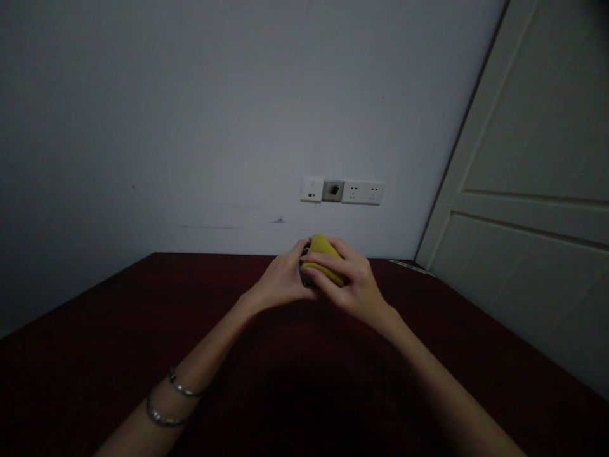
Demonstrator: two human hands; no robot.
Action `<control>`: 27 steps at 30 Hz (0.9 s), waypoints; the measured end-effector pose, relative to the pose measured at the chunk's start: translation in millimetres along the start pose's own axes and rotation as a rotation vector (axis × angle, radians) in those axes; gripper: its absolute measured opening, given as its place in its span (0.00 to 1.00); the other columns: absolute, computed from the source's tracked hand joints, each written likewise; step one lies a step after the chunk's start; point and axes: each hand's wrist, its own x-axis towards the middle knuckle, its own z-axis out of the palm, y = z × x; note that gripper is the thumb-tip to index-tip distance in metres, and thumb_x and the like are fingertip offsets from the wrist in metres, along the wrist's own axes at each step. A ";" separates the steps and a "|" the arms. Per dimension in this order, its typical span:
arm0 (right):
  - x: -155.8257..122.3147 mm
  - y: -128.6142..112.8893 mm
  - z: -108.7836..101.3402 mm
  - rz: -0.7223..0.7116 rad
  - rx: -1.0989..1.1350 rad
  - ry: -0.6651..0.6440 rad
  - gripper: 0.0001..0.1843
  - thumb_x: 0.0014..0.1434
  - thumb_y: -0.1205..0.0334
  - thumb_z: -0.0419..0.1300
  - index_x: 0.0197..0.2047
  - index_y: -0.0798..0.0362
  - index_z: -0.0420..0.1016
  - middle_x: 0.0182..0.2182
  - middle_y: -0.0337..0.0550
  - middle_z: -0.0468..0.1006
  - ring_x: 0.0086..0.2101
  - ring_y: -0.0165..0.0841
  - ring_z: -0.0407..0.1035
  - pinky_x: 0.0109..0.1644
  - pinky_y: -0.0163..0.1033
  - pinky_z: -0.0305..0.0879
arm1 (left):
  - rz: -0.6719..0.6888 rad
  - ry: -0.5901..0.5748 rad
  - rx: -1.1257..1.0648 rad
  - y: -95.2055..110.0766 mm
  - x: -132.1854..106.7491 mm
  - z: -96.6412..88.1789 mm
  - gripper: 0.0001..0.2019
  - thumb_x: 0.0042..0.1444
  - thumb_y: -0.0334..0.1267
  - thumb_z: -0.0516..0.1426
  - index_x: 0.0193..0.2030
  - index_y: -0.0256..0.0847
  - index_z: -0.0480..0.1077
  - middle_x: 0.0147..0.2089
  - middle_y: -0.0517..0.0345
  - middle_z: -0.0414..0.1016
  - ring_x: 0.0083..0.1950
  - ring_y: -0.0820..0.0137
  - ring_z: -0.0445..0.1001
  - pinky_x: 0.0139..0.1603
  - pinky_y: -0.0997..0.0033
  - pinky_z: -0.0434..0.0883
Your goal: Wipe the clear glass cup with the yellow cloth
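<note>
Both my hands are raised close together in front of me, above the far part of the table. My right hand (354,276) is closed on a soft yellow cloth (321,246), folded into a pad, with fingers and thumb pressing on it. The cloth lies against a small dark, shiny object (304,270), whose kind I cannot make out because the cloth and fingers cover most of it. My left hand (285,273) wraps around that object from the left; its fingertips are hidden behind it.
A dark red table (200,317) stretches out to a pale wall (214,127). On the wall, just beyond my hands, is a row of sockets (361,192). A white panelled door (523,222) stands along the right side. A thin, flat strip (412,267) lies near the table's far right corner.
</note>
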 end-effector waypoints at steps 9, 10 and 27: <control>7.5 21.0 -1.1 0.425 0.405 0.195 0.11 0.53 0.53 0.63 0.38 0.48 0.82 0.40 0.42 0.82 0.44 0.39 0.74 0.52 0.48 0.68 | 0.083 -0.021 -0.162 9.6 -0.4 1.0 0.42 0.37 0.46 0.69 0.59 0.40 0.57 0.55 0.47 0.70 0.55 0.58 0.70 0.57 0.55 0.66; 7.3 19.5 -1.9 0.393 0.389 0.196 0.10 0.54 0.54 0.63 0.38 0.47 0.82 0.41 0.42 0.82 0.45 0.39 0.74 0.53 0.48 0.68 | 0.078 -0.026 -0.185 9.6 -0.2 1.5 0.42 0.37 0.45 0.69 0.59 0.40 0.57 0.55 0.47 0.70 0.55 0.58 0.70 0.57 0.55 0.66; 1.5 8.7 4.3 0.216 0.287 0.201 0.09 0.54 0.58 0.63 0.40 0.42 0.81 0.46 0.40 0.80 0.49 0.39 0.72 0.57 0.52 0.65 | -0.120 -0.028 -0.514 3.9 4.1 7.0 0.33 0.39 0.41 0.68 0.53 0.37 0.62 0.50 0.47 0.73 0.51 0.59 0.72 0.53 0.55 0.69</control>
